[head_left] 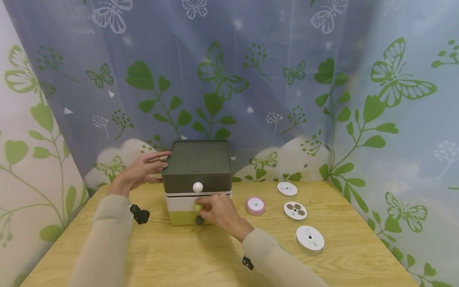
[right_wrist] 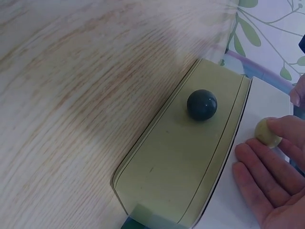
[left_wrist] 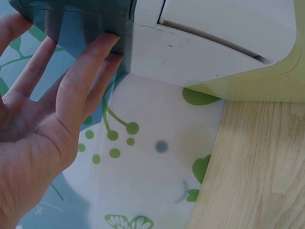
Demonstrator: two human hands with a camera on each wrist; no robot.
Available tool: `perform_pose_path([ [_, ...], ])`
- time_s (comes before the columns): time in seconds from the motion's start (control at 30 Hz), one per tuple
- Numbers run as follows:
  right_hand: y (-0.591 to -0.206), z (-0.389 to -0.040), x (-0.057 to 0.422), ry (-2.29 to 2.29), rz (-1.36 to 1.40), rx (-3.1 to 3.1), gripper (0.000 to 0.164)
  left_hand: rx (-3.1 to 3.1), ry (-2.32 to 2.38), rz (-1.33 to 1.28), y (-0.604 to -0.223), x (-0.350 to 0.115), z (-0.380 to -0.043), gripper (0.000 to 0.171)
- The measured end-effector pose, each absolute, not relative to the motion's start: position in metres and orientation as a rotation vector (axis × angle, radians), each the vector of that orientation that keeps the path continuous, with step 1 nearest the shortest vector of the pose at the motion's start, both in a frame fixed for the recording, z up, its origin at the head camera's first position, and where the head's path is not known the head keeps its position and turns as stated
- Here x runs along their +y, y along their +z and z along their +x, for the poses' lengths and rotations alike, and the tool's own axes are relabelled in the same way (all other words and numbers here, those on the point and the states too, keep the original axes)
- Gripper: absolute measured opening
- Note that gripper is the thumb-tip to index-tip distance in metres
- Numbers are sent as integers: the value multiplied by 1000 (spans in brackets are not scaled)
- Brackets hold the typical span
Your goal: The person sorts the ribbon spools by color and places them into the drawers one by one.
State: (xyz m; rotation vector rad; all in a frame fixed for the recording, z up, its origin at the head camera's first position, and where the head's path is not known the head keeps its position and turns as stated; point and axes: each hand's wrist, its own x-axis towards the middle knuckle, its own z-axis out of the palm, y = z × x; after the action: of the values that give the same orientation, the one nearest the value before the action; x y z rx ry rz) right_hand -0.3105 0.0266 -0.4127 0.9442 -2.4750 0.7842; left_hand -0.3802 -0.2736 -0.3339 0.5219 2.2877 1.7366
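Observation:
A small box of stacked drawers [head_left: 197, 159] stands on the table, with a dark green top tier, a white middle tier and a yellow-green bottom tier. My left hand [head_left: 145, 169] rests its fingertips against the left side of the dark tier; its fingers [left_wrist: 71, 90] are spread and fairly straight. With thumb and fingers, my right hand [head_left: 220, 211] pinches the yellow-green round knob [right_wrist: 268, 132] on the white drawer front [right_wrist: 271, 98]. Below it, the bottom drawer carries a dark round knob [right_wrist: 202, 105]. A white knob [head_left: 197, 187] sits on the top tier.
Right of the box lie a pink-edged spool [head_left: 255, 205] and several white ribbon spools, among them a larger one [head_left: 310, 239] nearest the front. A curtain with butterflies and leaves [head_left: 251, 79] hangs behind the wooden table [head_left: 172, 259].

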Motion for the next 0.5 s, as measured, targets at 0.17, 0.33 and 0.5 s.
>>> perform_pose_path([
  [0.17,-413,-307,28,750,967,-2469,20,2282,1746,509,-333,-273,-379,65],
  [0.33,-411,-301,29,725,996,-2471,21,2282,1745,514,-333,-273,-379,65],
  [0.5,-410,-295,30,721,1008,-2487,22,2279,1743,504,-332,-272,-378,65],
])
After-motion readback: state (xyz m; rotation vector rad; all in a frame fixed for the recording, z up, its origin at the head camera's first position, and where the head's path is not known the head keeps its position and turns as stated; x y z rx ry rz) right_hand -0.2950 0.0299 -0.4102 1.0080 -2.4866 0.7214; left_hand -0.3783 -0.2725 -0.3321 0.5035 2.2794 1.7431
